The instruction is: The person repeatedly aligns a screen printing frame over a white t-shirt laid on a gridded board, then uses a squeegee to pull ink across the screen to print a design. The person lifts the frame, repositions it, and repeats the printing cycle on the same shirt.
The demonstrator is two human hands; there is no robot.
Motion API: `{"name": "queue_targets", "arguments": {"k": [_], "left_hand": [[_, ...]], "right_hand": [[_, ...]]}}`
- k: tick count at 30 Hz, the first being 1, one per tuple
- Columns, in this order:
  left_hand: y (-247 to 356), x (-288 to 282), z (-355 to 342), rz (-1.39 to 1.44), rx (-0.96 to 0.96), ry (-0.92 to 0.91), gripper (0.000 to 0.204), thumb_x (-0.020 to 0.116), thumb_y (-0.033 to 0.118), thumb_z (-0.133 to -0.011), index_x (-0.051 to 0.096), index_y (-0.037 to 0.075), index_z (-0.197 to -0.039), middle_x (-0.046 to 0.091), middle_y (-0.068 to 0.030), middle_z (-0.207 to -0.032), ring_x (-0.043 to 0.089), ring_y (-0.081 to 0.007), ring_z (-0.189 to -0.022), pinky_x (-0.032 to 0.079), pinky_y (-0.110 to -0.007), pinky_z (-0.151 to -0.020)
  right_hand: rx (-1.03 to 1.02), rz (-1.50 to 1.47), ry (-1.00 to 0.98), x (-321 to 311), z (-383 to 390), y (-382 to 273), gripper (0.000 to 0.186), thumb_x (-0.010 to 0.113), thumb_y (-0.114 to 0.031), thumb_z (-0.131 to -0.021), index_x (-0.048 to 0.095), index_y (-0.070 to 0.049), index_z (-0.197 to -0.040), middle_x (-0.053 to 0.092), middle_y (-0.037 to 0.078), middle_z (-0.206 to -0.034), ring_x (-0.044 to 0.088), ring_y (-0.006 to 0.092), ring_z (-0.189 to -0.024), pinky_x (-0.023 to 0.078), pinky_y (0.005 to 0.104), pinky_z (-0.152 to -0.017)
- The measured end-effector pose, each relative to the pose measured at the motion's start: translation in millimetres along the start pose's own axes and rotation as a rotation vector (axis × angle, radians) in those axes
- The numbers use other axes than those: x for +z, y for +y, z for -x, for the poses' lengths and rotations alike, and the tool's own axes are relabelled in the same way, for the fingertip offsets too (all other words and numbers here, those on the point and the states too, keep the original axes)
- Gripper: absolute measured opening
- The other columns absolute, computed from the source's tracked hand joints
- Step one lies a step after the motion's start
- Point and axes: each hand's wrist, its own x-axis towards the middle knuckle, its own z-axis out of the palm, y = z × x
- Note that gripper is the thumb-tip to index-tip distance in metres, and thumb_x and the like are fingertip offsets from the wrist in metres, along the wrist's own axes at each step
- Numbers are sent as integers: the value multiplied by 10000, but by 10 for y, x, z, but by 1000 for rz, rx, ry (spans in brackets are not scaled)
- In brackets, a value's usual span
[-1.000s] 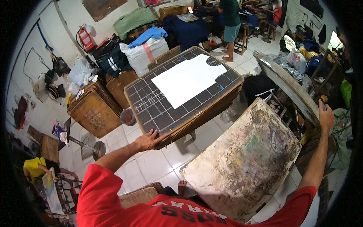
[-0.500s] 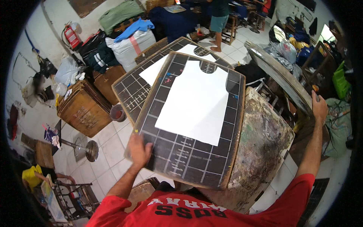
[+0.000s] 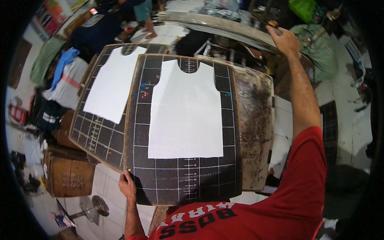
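Note:
My left hand (image 3: 127, 185) grips the lower left edge of a dark gridded board (image 3: 184, 180), which carries a white sleeveless-top-shaped cut piece (image 3: 185, 112) with a round neck notch. The board lies over a paint-stained pale platform (image 3: 254, 140), whose right part shows. My right hand (image 3: 282, 40) is closed on the long frame (image 3: 224, 24) raised behind the platform. To the left, a second gridded board (image 3: 96, 140) bears a similar white piece (image 3: 107, 88) and sits partly beside and behind the held board.
Wooden boards (image 3: 69, 176) are stacked at left, near a metal stand (image 3: 94, 208) on the tiled floor. Sacks and bags (image 3: 64, 80) line the left side. Another person's bare legs (image 3: 149, 26) show at the back. A green sack (image 3: 316, 52) lies at right.
My left hand has drawn a gridded board with its white piece rightward onto the stained platform and straightened it. The view has turned right. My right hand stays on the frame.

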Motion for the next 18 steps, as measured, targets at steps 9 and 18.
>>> {"name": "queue_targets", "arguments": {"k": [9,18], "left_hand": [[493,1172,175,14,292,-704,683,909,519,-745,600,-39,-991,720,-192,-874,714,-314,-832,563,-409,-774],[774,1145,276,-118,318,-696,831,860,684,-695,620,-42,-1022,742,-193,-879,741,-367,-877,578,-441,-790]], "right_hand": [[-61,-8,55,29,-56,104,906,508,-861,-837,718,-120,-1314,745,185,-1189,708,365,-1120,549,525,-963],[-2,-140,94,-349,-138,-154,680,642,-674,-868,781,-12,-945,735,267,-936,712,429,-965,556,503,-856]]}}
